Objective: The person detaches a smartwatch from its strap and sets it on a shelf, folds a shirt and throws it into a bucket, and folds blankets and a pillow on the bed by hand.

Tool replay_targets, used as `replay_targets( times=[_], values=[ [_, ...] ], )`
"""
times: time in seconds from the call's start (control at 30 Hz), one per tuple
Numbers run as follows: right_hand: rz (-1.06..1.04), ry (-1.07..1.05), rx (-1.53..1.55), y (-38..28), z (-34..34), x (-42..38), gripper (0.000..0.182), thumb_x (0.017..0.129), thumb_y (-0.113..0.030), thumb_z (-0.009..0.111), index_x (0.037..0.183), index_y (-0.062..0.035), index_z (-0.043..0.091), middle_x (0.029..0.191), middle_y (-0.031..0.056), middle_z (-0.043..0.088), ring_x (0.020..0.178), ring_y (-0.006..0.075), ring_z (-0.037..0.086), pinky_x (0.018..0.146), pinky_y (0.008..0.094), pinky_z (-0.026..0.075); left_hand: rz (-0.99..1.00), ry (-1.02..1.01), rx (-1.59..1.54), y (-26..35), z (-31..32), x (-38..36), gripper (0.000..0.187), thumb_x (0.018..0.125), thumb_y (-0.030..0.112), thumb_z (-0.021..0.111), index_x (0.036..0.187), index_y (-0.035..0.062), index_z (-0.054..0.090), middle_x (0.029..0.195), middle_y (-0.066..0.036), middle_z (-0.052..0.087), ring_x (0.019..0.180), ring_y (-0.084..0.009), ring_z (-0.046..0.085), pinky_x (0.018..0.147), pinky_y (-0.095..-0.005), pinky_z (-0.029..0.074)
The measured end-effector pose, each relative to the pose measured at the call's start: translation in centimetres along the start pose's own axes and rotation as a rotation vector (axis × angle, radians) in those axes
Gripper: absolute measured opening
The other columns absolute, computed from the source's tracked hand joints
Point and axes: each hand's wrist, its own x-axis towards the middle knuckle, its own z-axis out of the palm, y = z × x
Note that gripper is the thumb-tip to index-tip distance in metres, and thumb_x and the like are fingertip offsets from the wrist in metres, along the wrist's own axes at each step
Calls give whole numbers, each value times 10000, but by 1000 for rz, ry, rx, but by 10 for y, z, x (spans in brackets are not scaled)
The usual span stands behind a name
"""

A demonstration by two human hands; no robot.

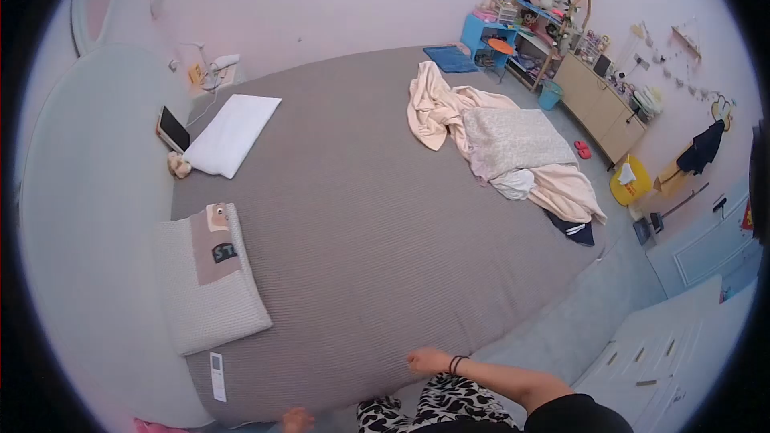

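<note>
My right hand (427, 361), with dark bands on the wrist, is at the near edge of the bed, over the grey-brown ribbed bedspread (361, 273). Its fingers are curled in, and whatever they hold, if anything, is hidden. At the bottom edge of the view, my left hand (298, 419) is small and partly cut off, close to the bed's near side; its fingers are too blurred to read. Left of it, a white remote control (217, 377) lies on the bedspread. Beyond the remote sits a pale textured pillow (212, 305) with a brown patch.
A white pillow (233, 135), a tablet-like screen (172, 128) and a small plush toy (178, 164) are by the headboard (88, 216). A peach blanket (437, 108) and beige pillow (521, 138) lie at the far right. White drawers (654, 361) stand right of the bed.
</note>
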Motion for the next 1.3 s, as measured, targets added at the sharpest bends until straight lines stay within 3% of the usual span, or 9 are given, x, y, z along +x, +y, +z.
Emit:
replay_targets(
  times=[0.13, 0.23, 0.3, 0.37, 0.73, 0.8, 0.87, 1.2, 1.3],
  values=[
    [107, 153, 219, 83, -58, -30, 337, 751, -239, 514, 980, -6, 594, 908, 188, 624, 850, 328, 593, 728, 401, 462, -18, -283, 183, -45, 106, -2, 334, 795, 208, 590, 1105, 102, 524, 1106, -93, 561, 911, -255, 580, 761, -432, 472],
    [187, 228, 225, 141, -84, -63, 328, 746, -254, 526, 944, -3, 604, 861, 177, 633, 811, 332, 596, 708, 409, 461, -61, -330, 141, 23, 220, -85, 308, 807, 184, 567, 1093, 77, 525, 1036, -103, 584, 870, -260, 590, 728, -395, 487],
    [178, 267, 347, 181, -100, -76, 278, 790, -199, 542, 983, -4, 589, 794, 97, 638, 679, 176, 598, 633, 303, 482, -28, -319, 140, 57, 289, -118, 305, 810, 176, 560, 1089, 58, 524, 940, -117, 602, 828, -258, 601, 695, -371, 496],
    [278, 284, 513, 212, -111, -98, 256, 788, -193, 544, 957, -6, 591, 774, 90, 634, 662, 172, 594, 608, 303, 484, -89, -350, 202, 71, 327, -121, 322, 805, 198, 578, 1088, 55, 524, 913, -118, 610, 819, -263, 603, 697, -376, 496],
    [568, 586, 1219, 274, -74, -218, 139, 800, -165, 549, 823, -33, 586, 707, 60, 617, 586, 134, 582, 520, 281, 496, -157, -432, 671, 114, 383, -40, 291, 778, 113, 550, 1034, -26, 556, 865, -118, 620, 726, -204, 604, 626, -323, 496],
    [544, 594, 1316, 278, -81, -220, 140, 794, -167, 536, 792, -33, 578, 685, 63, 598, 569, 144, 568, 493, 280, 481, 283, -323, 1105, 131, 381, -14, 275, 760, 72, 536, 1009, -43, 559, 767, -116, 622, 665, -189, 601, 578, -304, 496],
    [565, 572, 1416, 301, -91, -218, 151, 814, -163, 530, 859, -24, 567, 733, 68, 613, 607, 152, 580, 537, 290, 490, 180, -295, 818, 161, 400, -24, 284, 754, 80, 541, 1013, -35, 549, 770, -125, 619, 684, -195, 608, 575, -303, 500],
    [159, 770, 1926, 495, -354, -168, 186, 843, -194, 484, 783, -29, 546, 677, 69, 586, 563, 167, 554, 501, 304, 457, -23, -204, 383, 211, 663, -31, 212, 783, 94, 523, 940, -45, 552, 815, -131, 609, 674, -179, 599, 550, -280, 494],
    [88, 878, 1781, 548, -440, -156, 170, 834, -200, 490, 767, -55, 546, 673, 55, 586, 555, 140, 552, 478, 290, 447, 191, -278, 503, 215, 761, 6, 226, 805, 163, 530, 926, -23, 572, 789, -86, 597, 685, -154, 568, 591, -277, 473]
  ],
)
